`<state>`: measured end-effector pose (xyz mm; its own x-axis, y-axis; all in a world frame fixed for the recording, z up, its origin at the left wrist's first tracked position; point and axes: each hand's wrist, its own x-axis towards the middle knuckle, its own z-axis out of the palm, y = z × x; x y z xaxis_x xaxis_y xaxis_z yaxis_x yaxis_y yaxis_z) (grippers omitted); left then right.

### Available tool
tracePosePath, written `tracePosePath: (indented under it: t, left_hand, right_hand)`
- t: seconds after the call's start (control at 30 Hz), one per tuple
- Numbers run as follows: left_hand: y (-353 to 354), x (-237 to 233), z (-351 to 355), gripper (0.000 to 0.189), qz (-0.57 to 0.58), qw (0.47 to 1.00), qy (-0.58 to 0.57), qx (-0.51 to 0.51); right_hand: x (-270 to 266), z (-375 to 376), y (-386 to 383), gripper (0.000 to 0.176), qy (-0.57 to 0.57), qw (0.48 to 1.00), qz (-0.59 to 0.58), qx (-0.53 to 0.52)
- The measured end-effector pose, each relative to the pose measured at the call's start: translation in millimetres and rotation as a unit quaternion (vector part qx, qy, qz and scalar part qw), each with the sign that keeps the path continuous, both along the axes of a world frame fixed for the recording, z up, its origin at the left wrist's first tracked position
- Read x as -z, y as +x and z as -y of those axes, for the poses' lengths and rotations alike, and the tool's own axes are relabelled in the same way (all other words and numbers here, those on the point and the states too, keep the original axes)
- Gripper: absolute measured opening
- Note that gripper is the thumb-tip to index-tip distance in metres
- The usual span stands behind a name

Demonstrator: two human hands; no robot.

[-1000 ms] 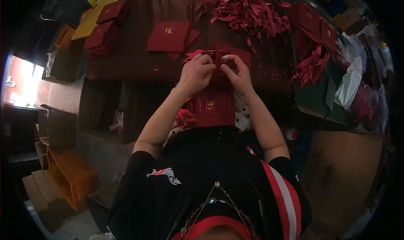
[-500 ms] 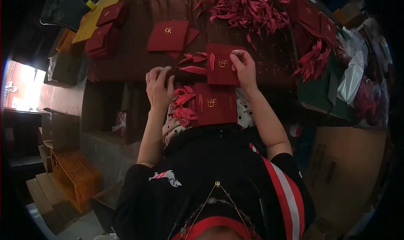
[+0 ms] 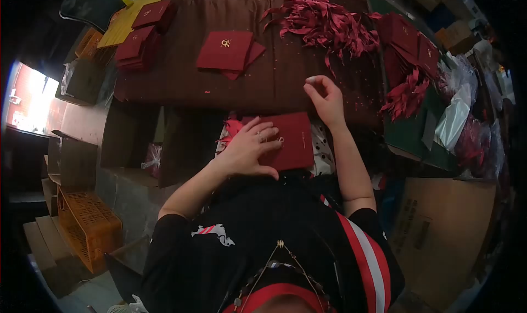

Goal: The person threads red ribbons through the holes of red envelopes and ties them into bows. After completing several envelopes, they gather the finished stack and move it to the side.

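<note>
My left hand (image 3: 250,148) lies flat with fingers spread on a dark red, flat card-like piece (image 3: 296,140) with a gold emblem, on my lap. Part of the emblem is under my fingers. Red ribbon ends (image 3: 230,129) stick out beside it on the left. My right hand (image 3: 328,99) hovers near the table's front edge, thumb and forefinger pressed together; whatever is between them, if anything, is too small to make out. Ahead on the table lie similar dark red pieces (image 3: 225,50), slightly fanned, the top one with a gold emblem.
A heap of red ribbons (image 3: 329,24) lies at the table's back. More red pieces are stacked at left (image 3: 136,46) and right (image 3: 403,35), the right ones with ribbons hanging. An orange crate (image 3: 90,225) and cardboard boxes stand around me.
The ribboned red piece at the table edge is now on the lap pile. My left hand has come down and right onto that pile; my right hand has moved slightly right and down, away from the piece.
</note>
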<state>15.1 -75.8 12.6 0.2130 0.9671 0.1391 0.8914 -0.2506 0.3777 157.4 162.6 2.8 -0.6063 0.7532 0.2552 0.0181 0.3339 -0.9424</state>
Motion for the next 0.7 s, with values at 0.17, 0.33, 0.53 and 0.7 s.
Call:
tracePosePath:
  t: [0.17,0.33,0.53,0.7]
  left_hand:
    - [-10.4,0.0,11.2,0.065,0.023,0.999,0.007,0.028]
    - [-65.7,-25.1,-28.6,0.051,-0.019,0.972,0.193,-0.131]
    - [-143.6,9.1,-74.4,0.069,-0.153,0.912,0.162,-0.345]
    - [-92.2,2.8,-71.7,0.072,-0.195,0.921,0.163,-0.297]
  right_hand:
    - [-7.5,-58.5,10.9,0.021,0.295,0.935,0.127,0.154]
    - [-15.0,-95.2,26.0,0.032,0.441,0.866,0.227,0.062]
    - [-3.5,-105.8,34.2,0.014,0.417,0.868,0.268,-0.038]
    - [-3.5,-76.0,28.3,0.012,0.388,0.903,0.184,0.009]
